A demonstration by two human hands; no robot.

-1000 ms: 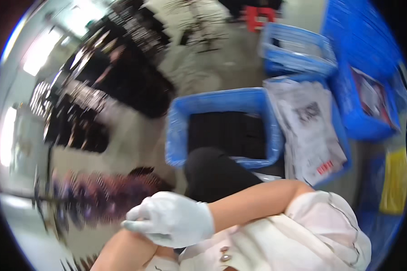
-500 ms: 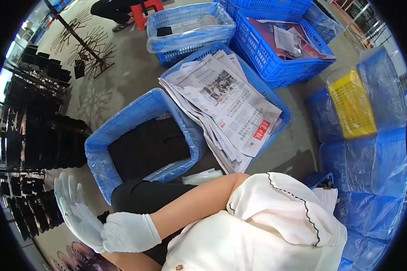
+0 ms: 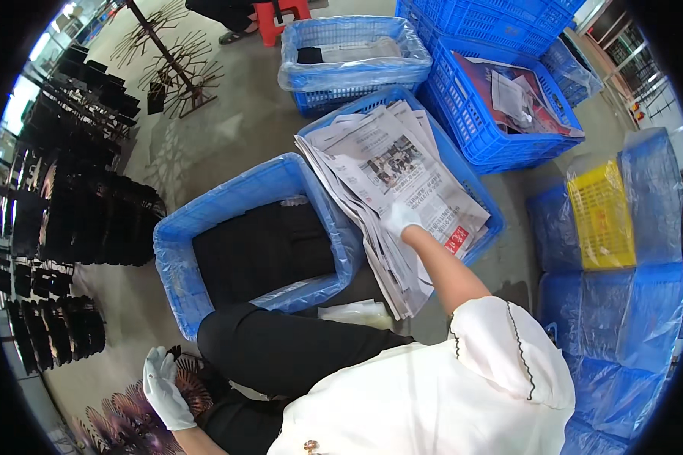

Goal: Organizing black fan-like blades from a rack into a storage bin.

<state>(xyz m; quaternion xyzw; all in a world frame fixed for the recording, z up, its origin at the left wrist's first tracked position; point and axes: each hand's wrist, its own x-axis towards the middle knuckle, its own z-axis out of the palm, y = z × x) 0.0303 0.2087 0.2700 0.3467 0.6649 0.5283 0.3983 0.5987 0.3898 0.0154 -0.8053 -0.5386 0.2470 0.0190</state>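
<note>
My left hand point(image 3: 167, 390), in a white glove, is raised at the lower left with its fingers up and nothing in them. Over the newspaper stack point(image 3: 397, 165) reaches my right hand point(image 3: 404, 219), gloved in white too. It lies at or just above the top sheet; its fingers blend into the pale paper, so their shape is hard to make out. The newspapers rest on a blue crate point(image 3: 495, 216). Left of them stands a blue plastic-lined crate point(image 3: 176, 280) holding folded black pieces point(image 3: 258, 250).
Dark stacked pieces hang on racks point(image 3: 102, 212) along the left. Purple-brown fan-shaped pieces point(image 3: 114, 417) lie low left. At the back are a lined crate point(image 3: 357, 76), stacked blue crates point(image 3: 463, 114) and a red stool point(image 3: 269, 30) by a seated person. Wrapped crates point(image 3: 584, 303) line the right.
My right hand has left my left hand's glove and swung right to the newspapers. The left hand has dropped lower and slightly right. The whole view has shifted a little.
</note>
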